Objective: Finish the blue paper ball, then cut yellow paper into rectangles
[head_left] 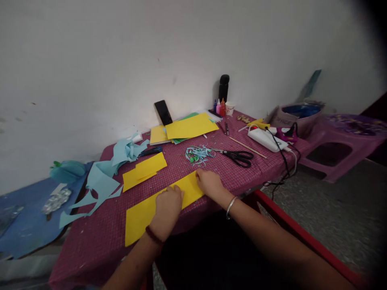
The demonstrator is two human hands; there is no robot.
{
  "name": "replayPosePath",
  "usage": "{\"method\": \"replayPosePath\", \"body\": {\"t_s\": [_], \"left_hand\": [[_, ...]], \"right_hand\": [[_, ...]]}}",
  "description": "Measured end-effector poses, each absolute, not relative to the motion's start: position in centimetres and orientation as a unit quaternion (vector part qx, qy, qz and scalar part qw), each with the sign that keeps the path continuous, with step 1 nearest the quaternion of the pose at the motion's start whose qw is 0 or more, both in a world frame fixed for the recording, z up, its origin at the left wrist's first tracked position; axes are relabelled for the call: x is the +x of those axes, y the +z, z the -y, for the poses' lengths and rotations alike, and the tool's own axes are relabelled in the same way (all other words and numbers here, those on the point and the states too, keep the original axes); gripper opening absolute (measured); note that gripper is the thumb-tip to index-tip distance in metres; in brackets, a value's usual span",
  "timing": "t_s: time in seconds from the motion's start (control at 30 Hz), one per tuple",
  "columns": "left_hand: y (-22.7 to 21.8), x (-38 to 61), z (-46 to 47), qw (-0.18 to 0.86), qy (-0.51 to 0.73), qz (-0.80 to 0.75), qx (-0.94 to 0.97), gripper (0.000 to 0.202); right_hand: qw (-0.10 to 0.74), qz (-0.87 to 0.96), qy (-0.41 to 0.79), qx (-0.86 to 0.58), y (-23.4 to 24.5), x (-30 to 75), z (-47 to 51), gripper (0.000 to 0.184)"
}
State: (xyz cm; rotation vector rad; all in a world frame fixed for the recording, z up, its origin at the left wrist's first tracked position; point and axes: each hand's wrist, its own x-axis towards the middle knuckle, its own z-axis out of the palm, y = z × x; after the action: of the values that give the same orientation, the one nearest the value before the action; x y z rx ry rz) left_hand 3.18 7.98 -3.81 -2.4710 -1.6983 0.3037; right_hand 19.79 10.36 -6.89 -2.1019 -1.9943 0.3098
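A long strip of yellow paper (140, 219) lies along the table's front edge. My left hand (168, 204) rests on its middle with curled fingers closed against the paper; the fingertips are partly hidden. At the strip's right end, my right hand (209, 183) is closed and grips the edge near the far corner. Smaller yellow paper pieces (145, 171) lie just beyond the strip. Past my right hand are black-handled scissors (238, 157), their blades touching a heap of thin light-blue paper shreds (198, 155) with some green bits.
Light-blue paper scraps (101, 183) spread over the left side of the checked tablecloth (90, 241). Yellow sheets (192, 125), a phone (163, 112), small paint bottles (222, 108) and a paper cup (229, 108) stand or lie at the back. A white power strip (266, 139) with cables sits right.
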Motion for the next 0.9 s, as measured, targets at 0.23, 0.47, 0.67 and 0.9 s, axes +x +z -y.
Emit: {"method": "replayPosePath", "body": {"t_s": [0.23, 0.47, 0.67, 0.9], "left_hand": [[-3.9, 3.3, -10.4, 0.048, 0.068, 0.567, -0.819, 0.029], [-3.6, 2.1, -14.4, -0.046, 0.084, 0.568, -0.818, 0.041], [-3.2, 2.2, -17.2, -0.13, 0.122, 0.551, -0.816, 0.046], [-2.7, 2.6, -17.4, -0.257, 0.144, 0.527, -0.797, 0.031]], "right_hand": [[0.148, 0.689, 0.135, -0.696, -6.5, 20.4, -9.6, 0.025], [0.194, 0.707, 0.16, -0.661, -6.3, 21.1, -8.2, 0.035], [0.21, 0.707, 0.174, -0.653, -6.9, 21.1, -8.3, 0.037], [0.248, 0.697, 0.198, -0.644, -7.2, 21.1, -8.2, 0.039]]}}
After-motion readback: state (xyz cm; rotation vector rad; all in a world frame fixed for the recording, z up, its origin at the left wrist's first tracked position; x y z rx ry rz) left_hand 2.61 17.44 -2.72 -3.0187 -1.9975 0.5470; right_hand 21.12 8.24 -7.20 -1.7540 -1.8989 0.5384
